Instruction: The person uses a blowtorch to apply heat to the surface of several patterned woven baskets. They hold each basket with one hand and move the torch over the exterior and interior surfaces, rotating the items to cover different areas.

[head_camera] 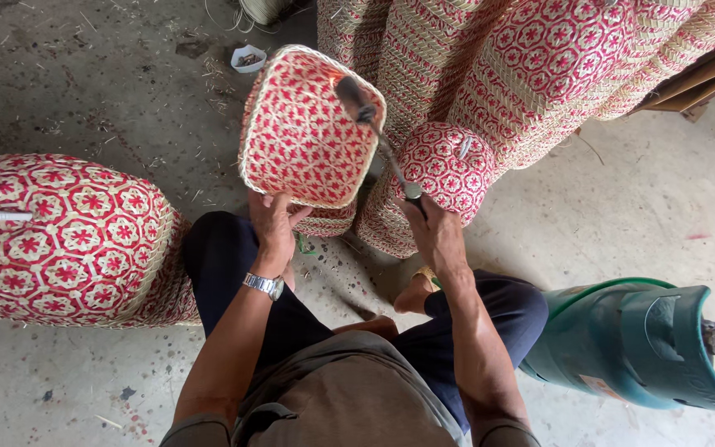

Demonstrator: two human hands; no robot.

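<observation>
My left hand (275, 222) grips the near rim of a shallow woven lid (304, 136), red and cream, tilted so its inside faces me. My right hand (434, 232) holds a gas torch (382, 141) by its metal handle; the dark nozzle reaches over the lid's upper right rim. A wristwatch (263, 285) sits on my left wrist. Below the lid a woven basket body (328, 222) stands partly hidden between my knees.
A large lidded woven basket (59, 240) lies at the left. Several tall red-and-cream baskets (531, 66) are stacked at the back, one with a round lid (444, 170). A green gas cylinder (639, 343) lies at the right. The floor is bare concrete.
</observation>
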